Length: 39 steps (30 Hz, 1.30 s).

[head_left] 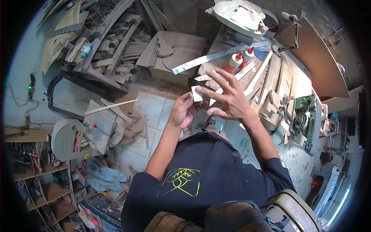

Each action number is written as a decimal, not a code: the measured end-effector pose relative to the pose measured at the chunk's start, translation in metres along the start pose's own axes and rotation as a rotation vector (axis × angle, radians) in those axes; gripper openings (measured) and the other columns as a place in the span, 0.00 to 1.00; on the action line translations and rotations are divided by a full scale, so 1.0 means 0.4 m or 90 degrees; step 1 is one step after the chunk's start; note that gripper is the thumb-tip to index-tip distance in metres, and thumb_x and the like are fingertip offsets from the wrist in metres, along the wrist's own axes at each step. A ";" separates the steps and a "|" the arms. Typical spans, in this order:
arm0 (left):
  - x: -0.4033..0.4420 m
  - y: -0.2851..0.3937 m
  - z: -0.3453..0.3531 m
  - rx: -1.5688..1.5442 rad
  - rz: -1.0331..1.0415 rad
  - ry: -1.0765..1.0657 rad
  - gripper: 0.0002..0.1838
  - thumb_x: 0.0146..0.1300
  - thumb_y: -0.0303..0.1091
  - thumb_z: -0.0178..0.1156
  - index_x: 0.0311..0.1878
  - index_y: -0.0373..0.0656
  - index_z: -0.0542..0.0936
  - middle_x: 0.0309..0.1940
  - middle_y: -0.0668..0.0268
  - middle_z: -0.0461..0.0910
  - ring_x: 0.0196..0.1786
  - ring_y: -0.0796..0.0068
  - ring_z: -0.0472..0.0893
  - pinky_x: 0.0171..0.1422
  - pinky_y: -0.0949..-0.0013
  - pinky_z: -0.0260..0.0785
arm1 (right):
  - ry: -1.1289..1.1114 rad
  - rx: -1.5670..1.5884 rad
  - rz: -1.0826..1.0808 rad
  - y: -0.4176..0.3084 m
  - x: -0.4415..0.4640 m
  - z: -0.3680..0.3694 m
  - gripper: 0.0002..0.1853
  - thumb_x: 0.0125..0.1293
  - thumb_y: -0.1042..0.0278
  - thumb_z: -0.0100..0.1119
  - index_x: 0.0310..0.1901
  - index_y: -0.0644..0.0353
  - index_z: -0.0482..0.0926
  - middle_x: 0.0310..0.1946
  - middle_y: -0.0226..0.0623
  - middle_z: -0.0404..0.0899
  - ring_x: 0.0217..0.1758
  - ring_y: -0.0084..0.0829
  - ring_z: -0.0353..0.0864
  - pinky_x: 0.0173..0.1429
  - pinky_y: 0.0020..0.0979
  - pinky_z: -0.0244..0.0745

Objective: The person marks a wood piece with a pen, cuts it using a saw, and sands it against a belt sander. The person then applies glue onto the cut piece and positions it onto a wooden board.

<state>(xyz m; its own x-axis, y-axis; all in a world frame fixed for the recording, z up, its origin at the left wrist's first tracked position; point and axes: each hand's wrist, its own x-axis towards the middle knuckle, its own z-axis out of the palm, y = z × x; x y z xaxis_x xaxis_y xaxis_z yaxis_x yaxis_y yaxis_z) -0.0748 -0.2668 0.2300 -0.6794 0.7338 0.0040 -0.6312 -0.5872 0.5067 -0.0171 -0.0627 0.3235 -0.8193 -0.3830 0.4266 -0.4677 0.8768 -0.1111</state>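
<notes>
My left hand (183, 111) pinches a small white flat piece (195, 95) between thumb and fingers, in front of my chest. I cannot make out what the piece is made of. My right hand (231, 98) is spread, its fingers apart, and the tip of one finger reaches the white piece's edge. Just beyond the right hand, two white glue bottles (234, 63) with red caps stand on the workbench (266, 112). A long metal ruler (208, 58) lies across the bench behind them.
Wood strips (266, 77) and a green belt sander (303, 116) are on the bench at right. At left stand a disc sander (69, 139) and a shelf (50, 193) of tools. A guitar-shaped wood piece (164, 49) leans on a board. Scrap wood (123, 58) fills a rack.
</notes>
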 end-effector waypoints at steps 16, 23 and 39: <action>0.004 -0.024 -0.018 -0.104 -0.076 -0.074 0.19 0.73 0.42 0.61 0.58 0.38 0.80 0.56 0.61 0.82 0.60 0.65 0.82 0.70 0.51 0.74 | -0.053 0.028 -0.042 0.030 0.017 -0.042 0.43 0.60 0.14 0.44 0.69 0.30 0.76 0.77 0.43 0.61 0.75 0.53 0.61 0.76 0.56 0.58; 0.001 -0.027 -0.017 -0.096 -0.094 -0.070 0.19 0.72 0.41 0.62 0.59 0.40 0.80 0.56 0.62 0.82 0.60 0.66 0.82 0.72 0.53 0.73 | -0.058 0.001 0.033 0.042 -0.001 -0.034 0.48 0.59 0.13 0.44 0.74 0.34 0.70 0.77 0.43 0.60 0.77 0.52 0.59 0.77 0.56 0.58; -0.004 -0.043 -0.033 -0.049 -0.030 0.010 0.21 0.71 0.43 0.64 0.61 0.40 0.78 0.53 0.65 0.83 0.57 0.70 0.81 0.66 0.58 0.74 | -0.050 0.217 0.080 -0.041 -0.074 0.024 0.37 0.64 0.19 0.47 0.68 0.27 0.77 0.80 0.43 0.53 0.81 0.55 0.50 0.79 0.58 0.50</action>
<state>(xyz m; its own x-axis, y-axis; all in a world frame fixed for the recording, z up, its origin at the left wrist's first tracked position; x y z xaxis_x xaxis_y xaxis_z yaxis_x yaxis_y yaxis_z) -0.0678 -0.2625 0.2097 -0.6532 0.7565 -0.0323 -0.6893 -0.5764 0.4390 0.0116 -0.0687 0.3042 -0.8942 -0.3111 0.3218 -0.4345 0.7761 -0.4571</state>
